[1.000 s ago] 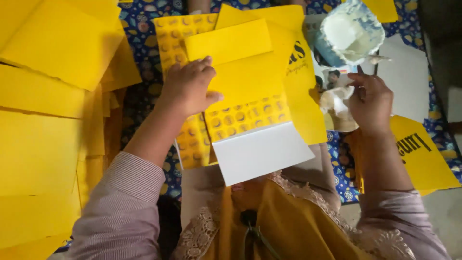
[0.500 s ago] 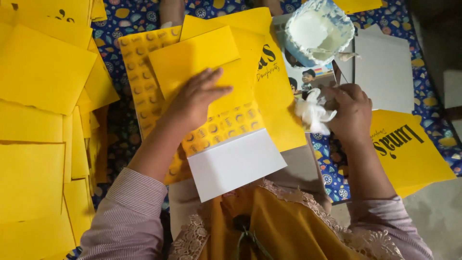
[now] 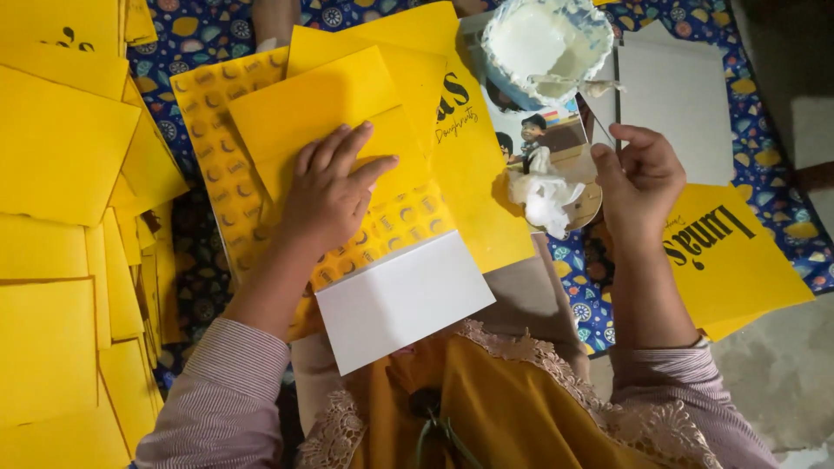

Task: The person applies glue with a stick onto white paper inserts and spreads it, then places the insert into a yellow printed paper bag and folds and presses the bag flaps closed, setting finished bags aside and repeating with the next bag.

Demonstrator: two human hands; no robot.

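Observation:
My left hand (image 3: 328, 193) lies flat, fingers spread, on a folded yellow card sheet (image 3: 365, 130) whose white flap (image 3: 401, 300) points toward me. The sheet rests on a yellow patterned card (image 3: 217, 130). My right hand (image 3: 638, 178) hovers to the right, fingers pinched around a thin stick; a crumpled white rag (image 3: 547, 198) hangs just left of it. Beyond it stands a round tub of white paste (image 3: 546, 43).
Stacks of yellow card sheets (image 3: 61, 260) fill the left side. More printed yellow sheets (image 3: 738, 252) and a white sheet (image 3: 678, 108) lie to the right on a blue patterned cloth (image 3: 782, 130). A picture card (image 3: 547, 130) lies under the tub.
The view has shifted and drawn closer. My left hand slid down the yellow sheet and flattened. My right hand lifted away from the rag toward the right.

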